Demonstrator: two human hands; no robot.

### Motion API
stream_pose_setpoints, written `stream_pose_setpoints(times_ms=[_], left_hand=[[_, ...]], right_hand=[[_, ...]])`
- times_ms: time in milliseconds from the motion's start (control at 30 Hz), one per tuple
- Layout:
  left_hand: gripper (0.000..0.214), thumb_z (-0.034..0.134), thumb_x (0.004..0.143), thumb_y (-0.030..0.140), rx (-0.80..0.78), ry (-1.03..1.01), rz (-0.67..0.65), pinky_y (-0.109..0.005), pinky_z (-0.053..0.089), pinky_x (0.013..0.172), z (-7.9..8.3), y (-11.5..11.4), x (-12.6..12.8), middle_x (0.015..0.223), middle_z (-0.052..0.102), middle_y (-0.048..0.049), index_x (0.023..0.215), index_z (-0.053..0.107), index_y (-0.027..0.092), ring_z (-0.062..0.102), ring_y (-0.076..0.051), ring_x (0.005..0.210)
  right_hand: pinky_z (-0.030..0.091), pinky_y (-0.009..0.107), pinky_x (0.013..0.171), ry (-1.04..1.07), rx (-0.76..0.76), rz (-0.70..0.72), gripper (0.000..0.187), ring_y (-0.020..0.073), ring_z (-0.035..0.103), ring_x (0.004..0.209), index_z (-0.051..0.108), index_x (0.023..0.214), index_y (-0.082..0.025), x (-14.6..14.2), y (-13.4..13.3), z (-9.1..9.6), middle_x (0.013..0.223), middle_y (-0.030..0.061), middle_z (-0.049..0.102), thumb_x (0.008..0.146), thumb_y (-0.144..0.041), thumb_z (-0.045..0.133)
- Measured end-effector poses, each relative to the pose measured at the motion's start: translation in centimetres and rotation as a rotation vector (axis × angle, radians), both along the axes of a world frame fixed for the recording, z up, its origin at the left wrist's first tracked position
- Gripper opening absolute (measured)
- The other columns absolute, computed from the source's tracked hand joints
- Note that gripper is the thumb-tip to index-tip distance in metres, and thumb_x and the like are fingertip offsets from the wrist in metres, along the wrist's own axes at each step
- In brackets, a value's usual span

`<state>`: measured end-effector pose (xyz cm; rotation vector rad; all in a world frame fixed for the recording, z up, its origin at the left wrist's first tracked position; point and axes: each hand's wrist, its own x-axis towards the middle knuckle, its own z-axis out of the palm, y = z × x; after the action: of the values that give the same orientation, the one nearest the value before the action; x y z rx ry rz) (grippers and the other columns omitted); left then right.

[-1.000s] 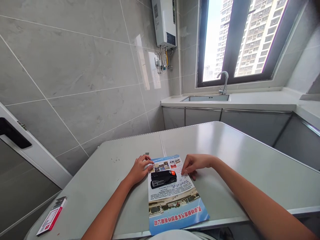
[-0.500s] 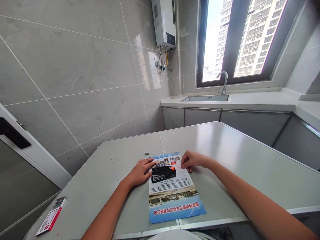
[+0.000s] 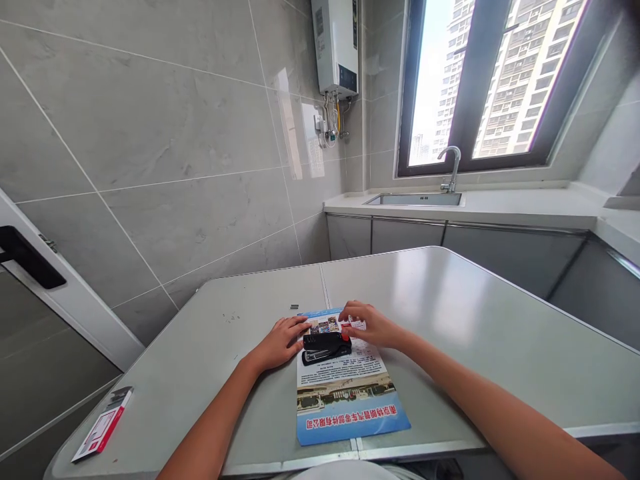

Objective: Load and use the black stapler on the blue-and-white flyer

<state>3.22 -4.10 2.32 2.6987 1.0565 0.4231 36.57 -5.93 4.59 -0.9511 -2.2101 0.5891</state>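
Two bare hands meet over a leaflet (image 3: 345, 383) at the middle of the table's near edge. Leaflet lies flat, blue band with red print closest, its near edge almost at the table (image 3: 475, 320) edge. Red-and-white box (image 3: 103, 427) sits well apart at the near left corner, out of the way.

Black stapler (image 3: 326, 347) with an orange end lies crosswise on the leaflet's far half, likely weighting the sheet. Left hand (image 3: 277, 343) is flat on the table at the leaflet's left edge, fingers stretched out and not gripping, tips just beside the stapler's left end. This looks like a hold-down so the paper does not slide. Right hand (image 3: 370, 325) comes in from the right over the leaflet's far right corner, fingers curled down, tips at the stapler's orange end. Pinching it or only touching, cannot tell.

Small grey staple strip (image 3: 294, 307) lies on bare table just past the leaflet's far left corner, near the left hand.

Beyond the table: counter with sink (image 3: 415, 199) and tap (image 3: 453, 167) under the window (image 3: 495, 80), water heater (image 3: 337, 47) on the tiled wall to the left of it.
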Motion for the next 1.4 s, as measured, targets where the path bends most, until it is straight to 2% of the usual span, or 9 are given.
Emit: stream_pose_setpoints(times_ms=[100,300,367,500,767,867,967,1067,1400], left_hand=[[0.057,0.059,0.096,0.022,0.012,0.007,0.003,-0.052,0.035,0.123,-0.2,0.1,0.0,0.159,0.049,-0.0066,0.152,0.052,0.034,0.046,-0.029,0.145],[0.055,0.057,0.1,0.027,0.009,0.011,-0.003,-0.052,0.034,0.124,-0.1,0.1,-0.2,0.16,0.048,-0.0057,0.154,0.05,0.036,0.046,-0.029,0.146],[0.05,0.05,0.104,0.029,-0.013,-0.001,0.001,-0.052,0.034,0.124,0.1,0.0,-0.1,0.159,0.049,-0.0047,0.154,0.05,0.037,0.045,-0.027,0.146],[0.045,0.035,0.11,0.035,-0.073,-0.029,0.034,-0.051,0.032,0.125,0.3,0.1,-0.1,0.158,0.051,-0.0027,0.15,0.055,0.037,0.045,-0.024,0.145],[0.047,0.028,0.111,0.043,-0.116,-0.056,0.051,-0.053,0.028,0.126,-0.1,0.4,-0.2,0.158,0.051,-0.003,0.145,0.06,0.035,0.044,-0.025,0.146],[0.046,0.035,0.109,0.049,-0.104,-0.057,0.043,-0.052,0.032,0.124,0.1,0.2,0.1,0.156,0.053,-0.0047,0.144,0.06,0.034,0.046,-0.026,0.144],[0.051,0.053,0.101,0.058,-0.083,-0.043,0.031,-0.053,0.035,0.121,0.4,-0.2,0.5,0.156,0.052,-0.0084,0.144,0.06,0.032,0.046,-0.03,0.143],[0.051,0.064,0.095,0.057,-0.06,-0.048,0.015,-0.054,0.034,0.12,0.7,-0.7,1.1,0.151,0.054,-0.0108,0.137,0.064,0.029,0.047,-0.032,0.141],[0.026,0.062,0.098,0.04,-0.048,-0.133,0.017,-0.052,0.04,0.117,0.5,-0.9,1.8,0.134,0.065,-0.0096,0.12,0.073,0.028,0.057,-0.029,0.131]], right_hand=[[0.047,0.038,0.095,-0.027,0.014,0.103,0.045,0.026,0.062,0.105,0.069,0.126,-0.021,-1.3,-0.6,-0.7,0.115,0.0109,0.071,0.093,-0.053,0.067],[0.047,0.038,0.096,-0.133,0.002,0.144,0.054,0.0275,0.065,0.107,0.067,0.133,-0.025,-1.8,-1.0,-1.2,0.117,0.009,0.073,0.086,-0.049,0.076],[0.046,0.039,0.097,-0.151,0.006,0.133,0.058,0.0282,0.065,0.107,0.065,0.136,-0.025,-2.0,-1.2,-1.2,0.117,0.009,0.073,0.085,-0.048,0.078],[0.046,0.039,0.093,-0.171,0.021,0.07,0.047,0.0285,0.066,0.1,0.071,0.121,-0.022,-2.3,-1.1,-1.6,0.105,0.009,0.075,0.082,-0.046,0.08],[0.044,0.038,0.09,-0.09,-0.015,-0.177,0.036,0.024,0.064,0.086,0.073,0.106,-0.022,-0.9,0.2,-2.0,0.09,0.0035,0.075,0.081,-0.045,0.079],[0.044,0.037,0.088,-0.122,-0.021,-0.206,0.035,0.0243,0.065,0.086,0.073,0.104,-0.022,-0.8,0.3,-2.1,0.089,0.0033,0.074,0.08,-0.046,0.08],[0.044,0.038,0.088,-0.142,-0.025,-0.207,0.035,0.0248,0.065,0.087,0.074,0.105,-0.023,-1.0,0.3,-2.1,0.09,0.0034,0.075,0.079,-0.045,0.08],[0.044,0.039,0.089,-0.15,-0.024,-0.186,0.037,0.0254,0.065,0.089,0.073,0.107,-0.023,-1.0,0.2,-2.1,0.093,0.0042,0.076,0.079,-0.045,0.08],[0.05,0.038,0.088,-0.081,-0.024,-0.029,0.047,0.026,0.065,0.095,0.074,0.119,-0.022,-0.3,0.5,-1.3,0.104,0.0089,0.074,0.082,-0.05,0.08]])
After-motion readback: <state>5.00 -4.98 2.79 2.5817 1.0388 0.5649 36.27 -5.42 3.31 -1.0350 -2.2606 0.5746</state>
